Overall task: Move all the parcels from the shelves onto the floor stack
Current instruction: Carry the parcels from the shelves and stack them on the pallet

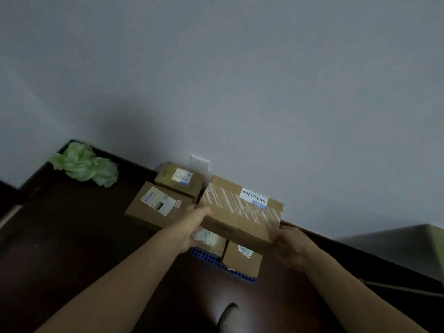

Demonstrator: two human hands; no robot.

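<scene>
Setting-down step, by the look of it: large box [240, 212] at centre frame, gripped by left hand [194, 227] curled round its left end and right hand [288, 246] clasping its near right corner, over the floor stack by the wall; touching the parcels below or just clear, impossible to tell. Beside and beneath, a labelled box [156, 207] to the left, another [180, 180] behind that, a small box [242, 259] and a blue mat [206, 257] lower centre. Next, probably: lower flat onto the parcels underneath, release once steady, then off to the shelves, none in view.
</scene>
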